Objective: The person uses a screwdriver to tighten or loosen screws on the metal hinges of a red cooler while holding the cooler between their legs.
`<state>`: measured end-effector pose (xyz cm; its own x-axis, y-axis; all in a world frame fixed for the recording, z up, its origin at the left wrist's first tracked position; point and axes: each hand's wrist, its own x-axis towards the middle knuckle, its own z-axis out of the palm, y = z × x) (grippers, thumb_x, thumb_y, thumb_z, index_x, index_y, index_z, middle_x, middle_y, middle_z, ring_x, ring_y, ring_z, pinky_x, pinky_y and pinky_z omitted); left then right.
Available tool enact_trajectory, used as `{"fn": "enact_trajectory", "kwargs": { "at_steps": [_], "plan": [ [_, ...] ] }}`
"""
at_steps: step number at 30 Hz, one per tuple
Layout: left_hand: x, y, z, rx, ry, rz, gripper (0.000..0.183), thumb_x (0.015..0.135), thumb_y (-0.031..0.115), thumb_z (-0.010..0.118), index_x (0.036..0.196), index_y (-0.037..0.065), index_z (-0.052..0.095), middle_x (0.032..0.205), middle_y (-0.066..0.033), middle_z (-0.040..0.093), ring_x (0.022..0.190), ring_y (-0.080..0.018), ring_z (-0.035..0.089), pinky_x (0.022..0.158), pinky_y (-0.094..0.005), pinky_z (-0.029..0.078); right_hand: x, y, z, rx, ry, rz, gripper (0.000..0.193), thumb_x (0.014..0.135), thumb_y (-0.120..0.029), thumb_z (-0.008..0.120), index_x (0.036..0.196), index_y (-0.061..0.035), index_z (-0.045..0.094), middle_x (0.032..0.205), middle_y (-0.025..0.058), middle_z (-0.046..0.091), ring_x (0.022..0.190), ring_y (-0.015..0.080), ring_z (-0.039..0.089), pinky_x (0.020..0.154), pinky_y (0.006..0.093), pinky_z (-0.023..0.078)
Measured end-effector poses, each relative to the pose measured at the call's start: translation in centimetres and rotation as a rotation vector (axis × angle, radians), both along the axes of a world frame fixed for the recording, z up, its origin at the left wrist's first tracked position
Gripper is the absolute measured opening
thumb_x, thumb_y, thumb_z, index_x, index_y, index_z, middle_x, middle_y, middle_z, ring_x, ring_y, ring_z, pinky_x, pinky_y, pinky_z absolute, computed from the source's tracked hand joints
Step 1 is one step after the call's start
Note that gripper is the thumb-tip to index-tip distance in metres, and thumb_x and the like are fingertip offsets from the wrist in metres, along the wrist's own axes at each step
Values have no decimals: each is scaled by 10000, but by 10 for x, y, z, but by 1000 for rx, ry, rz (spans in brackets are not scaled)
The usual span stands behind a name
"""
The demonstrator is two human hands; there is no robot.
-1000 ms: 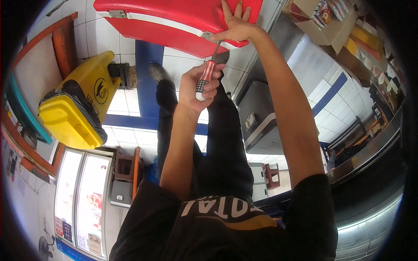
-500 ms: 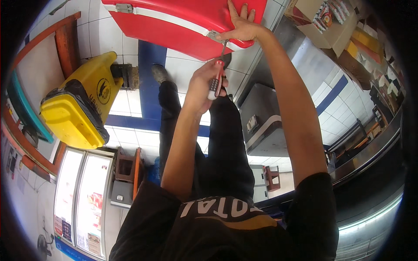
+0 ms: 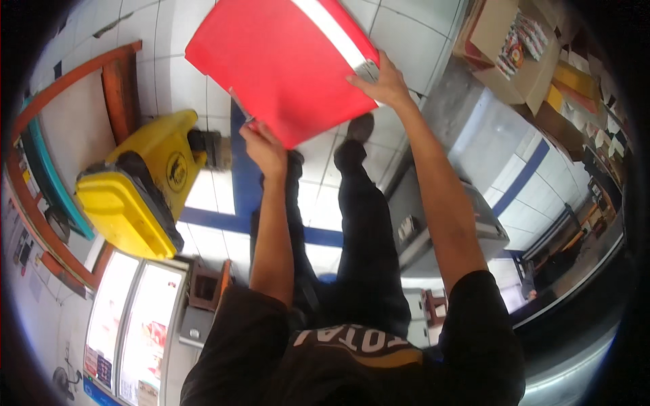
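A large red box [image 3: 271, 68] with a white band and a metal latch [image 3: 367, 70] stands at the top of the view, turned at an angle. My right hand [image 3: 387, 81] grips its right edge, thumb beside the latch. At the box's lower left, my left hand [image 3: 266, 149] is closed around a screwdriver [image 3: 242, 106]. The shaft points up and away, lying in front of the red side; the handle is mostly hidden in my fingers. Whether the tip touches the box I cannot tell.
A yellow bin [image 3: 135, 196] with a black liner is at left, near a glass-door fridge [image 3: 145, 325]. Beside my right forearm sits a grey box [image 3: 433, 230]. An open cardboard carton [image 3: 497, 61] with packets lies at upper right. My feet are on white tiles with blue stripes.
The red box has turned, bringing its latch to the right and nearer me. My left hand has moved left with the screwdriver, away from the latch. My right hand has shifted to the box's edge.
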<state>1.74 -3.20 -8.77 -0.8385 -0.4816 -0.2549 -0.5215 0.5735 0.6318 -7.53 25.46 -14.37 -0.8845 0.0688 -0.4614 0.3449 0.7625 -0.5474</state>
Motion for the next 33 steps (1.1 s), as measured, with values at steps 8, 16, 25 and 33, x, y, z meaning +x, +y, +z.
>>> {"fn": "enact_trajectory", "kwargs": {
  "at_steps": [8,16,25,33],
  "plan": [
    [-38,-27,-72,-69,-150,-107,441,1049,200,527,1399,-50,427,1201,-348,618,1069,-518,620,868,-531,488,44,-15,-28,-267,-126,-303,981,752,-476,866,1495,-34,404,1347,225,598,1255,372,591,1058,458,473],
    [-23,2,-28,-57,-183,-486,325,1034,225,558,1236,-28,532,984,-285,672,903,-449,677,779,-501,513,90,-39,-23,-34,94,-460,956,792,-509,822,1464,36,416,1323,291,582,1231,440,569,1043,495,467],
    [-15,117,30,224,-390,-790,283,1017,240,601,1054,-33,669,813,-224,694,675,-310,679,651,-418,508,141,-65,27,-735,-150,-1273,343,982,-334,666,1024,4,706,866,82,736,764,200,701,696,335,550],
    [-15,142,42,119,-370,-754,321,1008,246,595,981,-52,712,803,-252,688,729,-361,700,691,-420,522,114,-55,26,-920,-372,-1305,316,949,-308,726,1028,-2,712,888,64,733,765,117,684,683,259,553]
  ]
}}
